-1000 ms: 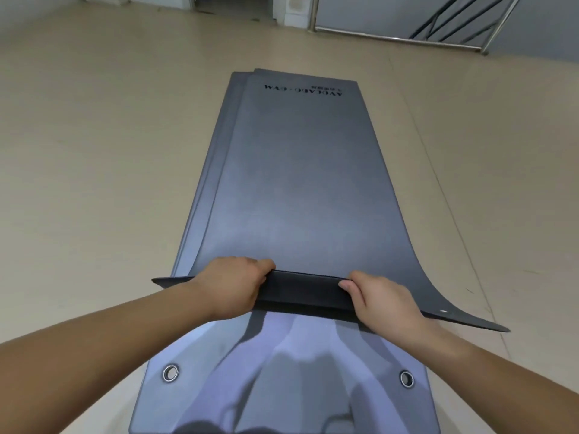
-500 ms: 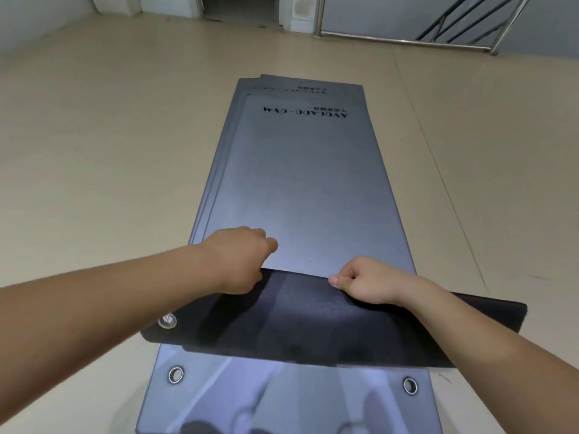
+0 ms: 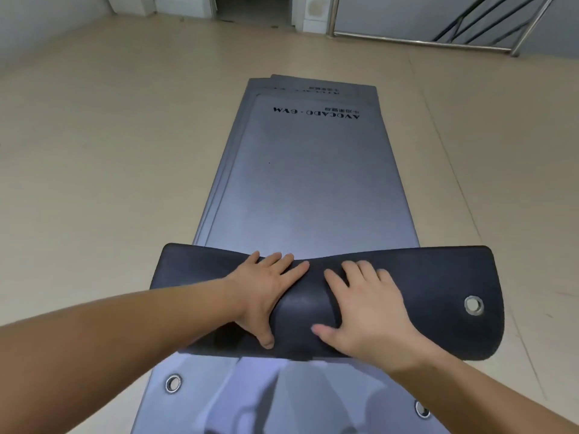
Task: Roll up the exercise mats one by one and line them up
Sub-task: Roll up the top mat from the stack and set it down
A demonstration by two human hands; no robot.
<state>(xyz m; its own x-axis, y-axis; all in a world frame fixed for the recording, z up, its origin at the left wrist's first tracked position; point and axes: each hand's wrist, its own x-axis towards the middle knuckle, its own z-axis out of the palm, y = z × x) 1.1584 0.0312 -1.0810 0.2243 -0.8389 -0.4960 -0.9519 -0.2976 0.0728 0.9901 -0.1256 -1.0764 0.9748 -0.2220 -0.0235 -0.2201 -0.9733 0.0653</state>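
A stack of grey exercise mats lies lengthwise on the floor, running away from me. The top mat [image 3: 307,189] carries upside-down black lettering at its far end. Its near end is folded over forward into a dark flap [image 3: 438,296] with a metal eyelet [image 3: 473,305] at the right. My left hand [image 3: 266,289] and my right hand [image 3: 366,305] press flat on the middle of that flap, fingers spread and straight. The mat underneath [image 3: 219,399] shows at the bottom with two eyelets.
Beige floor [image 3: 94,183] surrounds the stack on both sides. At the far end are a dark doorway [image 3: 250,4] and white wall bases. A metal stair railing [image 3: 470,36] runs along the back right.
The near end of the top mat went from lifted and gripped by both hands to folded over forward. Both hands released their grip and now press flat on the fold.
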